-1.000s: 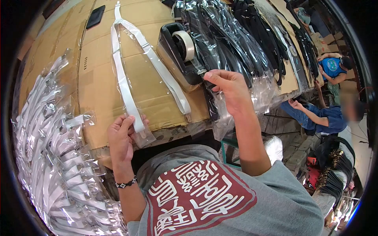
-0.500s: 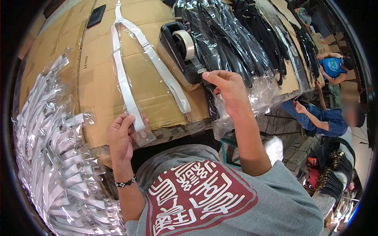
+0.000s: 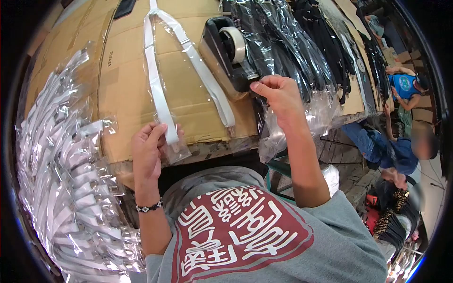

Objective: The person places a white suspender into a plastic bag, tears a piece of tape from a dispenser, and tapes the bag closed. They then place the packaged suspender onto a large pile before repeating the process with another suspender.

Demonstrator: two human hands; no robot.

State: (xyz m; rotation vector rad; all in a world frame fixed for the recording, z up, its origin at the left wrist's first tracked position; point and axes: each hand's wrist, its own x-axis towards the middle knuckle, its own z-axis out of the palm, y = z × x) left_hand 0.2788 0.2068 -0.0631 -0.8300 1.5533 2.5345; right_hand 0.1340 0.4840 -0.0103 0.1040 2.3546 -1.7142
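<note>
White Y-shaped suspenders [image 3: 163,111] in a clear plastic sleeve lie on the cardboard table cover. My left hand [image 3: 150,145] grips the lower end of the left strap through the plastic, thumb on top, near the table's front edge. Beside the right strap stands a black tape dispenser [image 3: 218,61] with a roll of clear tape [image 3: 236,43]. At its cutting end, my right hand [image 3: 278,96] pinches the tape's end between thumb and forefinger; the bit of tape itself is mostly hidden.
Wrapped white suspenders [image 3: 66,188] are heaped at the left. Wrapped black suspenders [image 3: 283,52] lie in rows at the right. A flat black object [image 3: 125,8] rests at the back. Two co-workers, one in a blue vest [image 3: 405,85], are farther right.
The whole view has shifted slightly, with the table contents appearing farther up and right. Both hands keep their grips. The nearer co-worker's lifted hand has come down toward the black goods.
</note>
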